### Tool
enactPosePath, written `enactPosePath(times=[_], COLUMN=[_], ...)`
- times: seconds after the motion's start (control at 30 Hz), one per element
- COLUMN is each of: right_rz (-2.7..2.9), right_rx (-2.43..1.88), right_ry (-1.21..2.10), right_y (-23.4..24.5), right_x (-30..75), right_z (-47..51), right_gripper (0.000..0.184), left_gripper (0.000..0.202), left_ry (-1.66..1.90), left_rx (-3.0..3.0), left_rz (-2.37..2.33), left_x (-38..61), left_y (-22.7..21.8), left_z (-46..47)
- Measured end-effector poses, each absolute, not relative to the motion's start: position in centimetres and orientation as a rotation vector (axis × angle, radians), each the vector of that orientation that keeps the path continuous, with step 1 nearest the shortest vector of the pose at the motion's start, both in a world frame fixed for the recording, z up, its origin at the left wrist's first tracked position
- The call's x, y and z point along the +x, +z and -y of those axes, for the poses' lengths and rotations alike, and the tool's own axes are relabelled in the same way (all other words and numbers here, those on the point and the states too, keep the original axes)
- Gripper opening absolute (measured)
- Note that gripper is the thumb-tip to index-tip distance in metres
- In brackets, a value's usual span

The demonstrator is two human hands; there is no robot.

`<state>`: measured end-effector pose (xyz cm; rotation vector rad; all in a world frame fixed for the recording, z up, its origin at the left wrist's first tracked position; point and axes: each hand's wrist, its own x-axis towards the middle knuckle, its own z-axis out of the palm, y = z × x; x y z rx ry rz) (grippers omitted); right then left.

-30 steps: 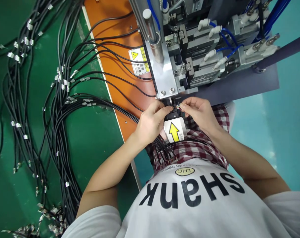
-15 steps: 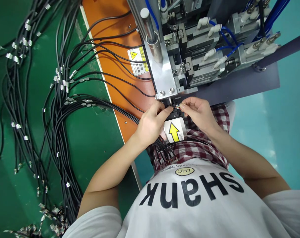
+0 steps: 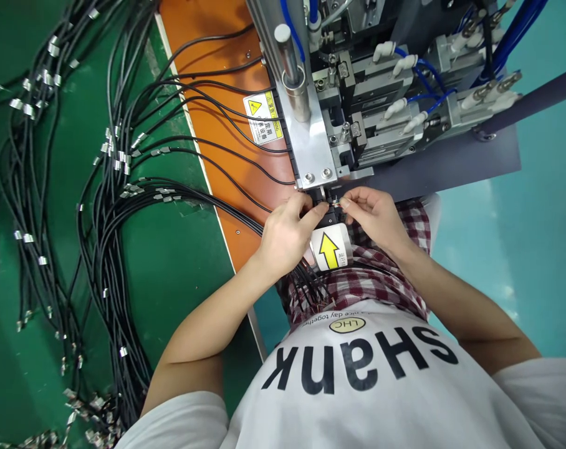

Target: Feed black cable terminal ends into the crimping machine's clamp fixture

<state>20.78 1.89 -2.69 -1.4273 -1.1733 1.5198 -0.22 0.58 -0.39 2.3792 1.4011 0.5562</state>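
Observation:
My left hand (image 3: 285, 234) grips a black cable (image 3: 239, 217) close to a black fixture block (image 3: 333, 218) under an aluminium machine plate (image 3: 308, 140). Facing it, my right hand (image 3: 374, 218) pinches fine wire ends (image 3: 336, 202) between finger and thumb. The fingers hide most of the fixture's opening, so the exact contact point cannot be seen. Just below the hands, a white label with a yellow arrow (image 3: 328, 248) hangs from the block. More black cables (image 3: 308, 284) droop beneath my left wrist.
Several black cables with metal terminals (image 3: 110, 206) lie on a green bench mat to the left. An orange board (image 3: 217, 68) bears a yellow warning label (image 3: 263, 117). Pneumatic cylinders with blue tubes (image 3: 418, 93) fill the upper right, above a teal floor (image 3: 498, 249).
The whole view has shifted slightly. Both hands stay at the fixture, and their hold shows no visible change.

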Motion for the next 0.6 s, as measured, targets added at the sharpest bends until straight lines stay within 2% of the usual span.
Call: enactPosePath(times=[0.4, 0.6], right_rz=[1.278, 1.279], right_rx=[-1.451, -1.471], right_ry=[1.307, 1.403], right_y=[-3.1, -3.3], right_x=[19.7, 19.8], right_z=[-1.5, -1.4], right_gripper=[0.023, 0.021], left_gripper=[0.033, 0.032], left_ry=[0.489, 0.51], left_rx=[2.31, 2.304], left_rz=[-1.383, -1.373], left_x=[-0.3, -0.2], left_y=[0.0, 0.0], left_z=[-0.5, -0.5])
